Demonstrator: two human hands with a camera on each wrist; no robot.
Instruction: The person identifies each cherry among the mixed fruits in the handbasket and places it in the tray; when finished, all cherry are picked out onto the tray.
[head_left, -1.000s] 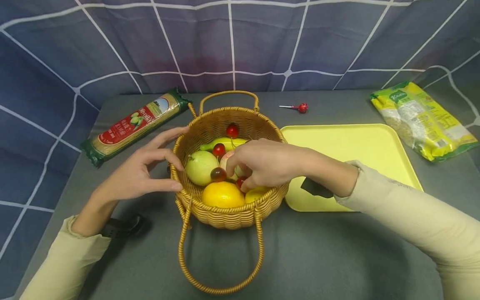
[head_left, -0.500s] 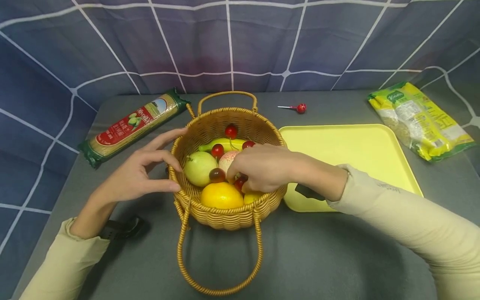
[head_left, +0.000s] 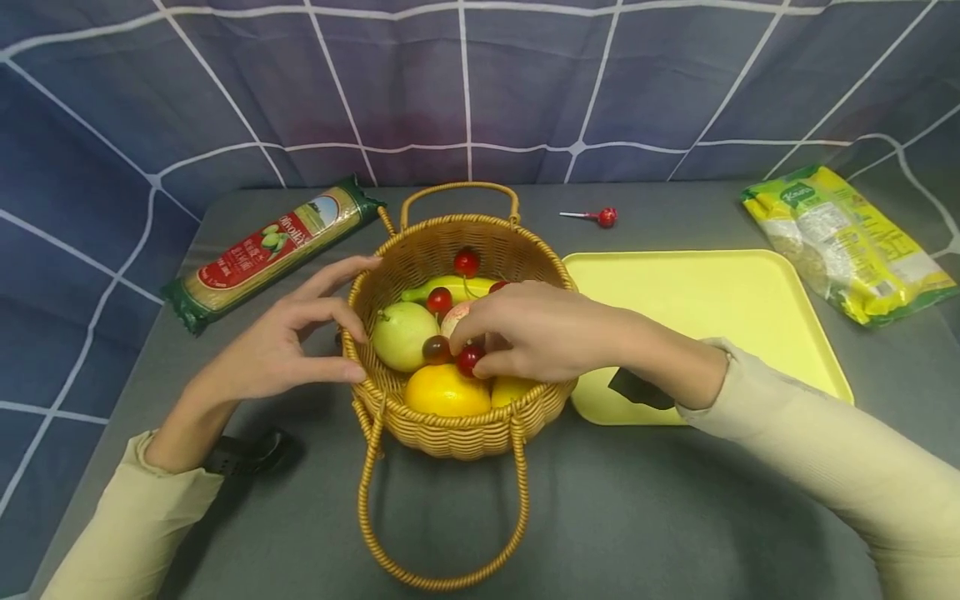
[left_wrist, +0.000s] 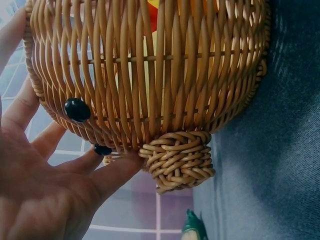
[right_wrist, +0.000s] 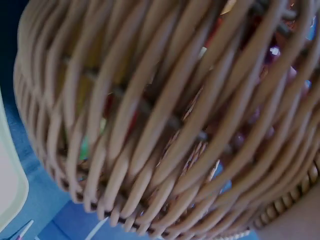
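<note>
A round wicker basket [head_left: 457, 433] holds fruit. In it lie a green pear [head_left: 405, 337], a yellow lemon [head_left: 447, 392], a banana [head_left: 450, 288], a partly covered peach [head_left: 453, 319] and several cherries [head_left: 467, 262]. My right hand [head_left: 543, 329] reaches in over the right rim and pinches a dark red cherry [head_left: 470, 360] between thumb and fingers, just above the lemon. My left hand [head_left: 288, 337] is at the basket's left side, its spread fingers touching the rim and outer wall. The left wrist view shows that hand [left_wrist: 55, 185] against the wicker. Only wicker wall [right_wrist: 150, 115] fills most of the right wrist view.
A yellow tray [head_left: 720, 308] lies right of the basket, beneath my right forearm. Behind it is a lollipop [head_left: 606, 217]. A spaghetti pack [head_left: 273, 250] lies at back left, a yellow-green food bag [head_left: 847, 242] at back right. One basket handle [head_left: 442, 582] hangs toward me.
My right fingers shift slightly within the basket, and the dark red cherry at the thumb moves a little left and shows more fully. The left hand stays at the rim.
</note>
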